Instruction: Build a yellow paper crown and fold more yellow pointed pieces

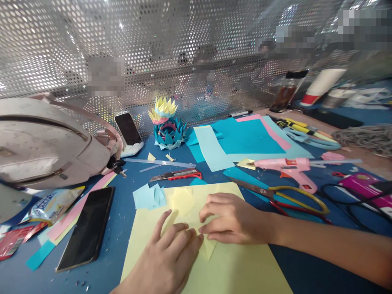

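Observation:
Both of my hands meet over a large yellow sheet (245,269) on the blue table. A small folded piece of yellow paper (210,249) shows beneath my fingertips. My left hand (173,253) has its fingers curled down onto this piece, with one finger raised to the side. From the right, my right hand (229,218) pinches the same piece, and its fingers touch those of the left. Just beyond them lie loose small yellow paper pieces (182,198). Light blue paper squares (148,196) overlap the sheet's far left corner.
To the right are scissors (266,191) and a pink glue gun (284,165). A red-handled cutter (177,174) lies ahead, before a folded paper model (168,130) and coloured sheets (248,134). At left are a phone (87,226) and a backpack (52,143).

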